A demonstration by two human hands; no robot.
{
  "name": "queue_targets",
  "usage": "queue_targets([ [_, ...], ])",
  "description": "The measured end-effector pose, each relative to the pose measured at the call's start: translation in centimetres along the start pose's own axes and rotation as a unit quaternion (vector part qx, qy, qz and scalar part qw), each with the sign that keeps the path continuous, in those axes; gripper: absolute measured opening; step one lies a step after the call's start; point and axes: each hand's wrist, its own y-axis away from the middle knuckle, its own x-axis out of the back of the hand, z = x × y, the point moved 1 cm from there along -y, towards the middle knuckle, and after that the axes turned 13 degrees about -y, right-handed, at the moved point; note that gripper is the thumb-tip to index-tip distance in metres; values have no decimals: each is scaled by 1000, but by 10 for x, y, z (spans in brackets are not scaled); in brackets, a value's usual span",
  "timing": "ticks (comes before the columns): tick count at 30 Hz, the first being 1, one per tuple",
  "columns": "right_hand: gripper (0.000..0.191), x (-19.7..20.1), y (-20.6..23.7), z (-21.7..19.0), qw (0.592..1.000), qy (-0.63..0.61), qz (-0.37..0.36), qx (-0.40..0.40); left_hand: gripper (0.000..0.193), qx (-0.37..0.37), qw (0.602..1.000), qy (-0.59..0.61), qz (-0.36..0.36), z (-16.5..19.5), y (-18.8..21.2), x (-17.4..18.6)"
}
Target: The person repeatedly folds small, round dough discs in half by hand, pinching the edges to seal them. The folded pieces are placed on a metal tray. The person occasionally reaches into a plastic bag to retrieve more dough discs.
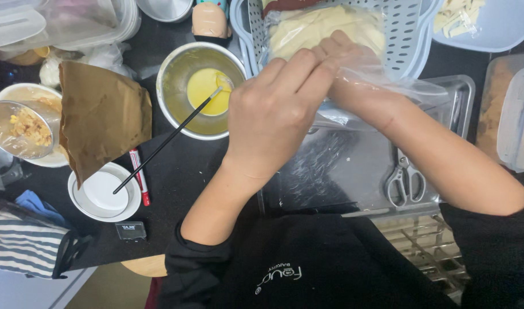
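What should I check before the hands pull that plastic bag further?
1. Both hands on the bag: ok; left hand and right hand grip the plastic bag.
2. Bag open: cannot tell; hands cover its mouth.
3. Tray under the hands: ok.
4. Scissors apart from the hands: ok; they lie on the tray.
5. Bowl upright: ok; yellow liquid, black stick leaning out.

I see the bowl (203, 90) left of the tray (353, 171); a chopstick (167, 140) leans from it onto the small dish (104, 193), scissors (405, 180) lie in the tray, the perforated basket (408, 34) behind
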Motion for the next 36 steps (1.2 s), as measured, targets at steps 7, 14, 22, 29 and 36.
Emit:
queue_targets([
  [7, 21, 32, 25, -31, 992, 10, 75, 106, 25, 16, 1000, -12, 21, 0, -6, 3],
  [14, 27, 64, 50, -49, 988, 86, 70, 108, 11, 44, 999, -3, 31, -15, -9, -4],
  [22, 29, 57, 78, -20, 963, 65, 220, 143, 9, 48, 989, 135, 17, -16, -15, -8],
  [29, 20, 51, 38, -27, 969, 94, 224, 34, 41, -55, 986, 155, -23, -6, -35, -5],
  [36, 15, 51, 22, -40, 983, -19, 170, 66, 3, -49, 993, -44, -93, -10, -65, -62],
])
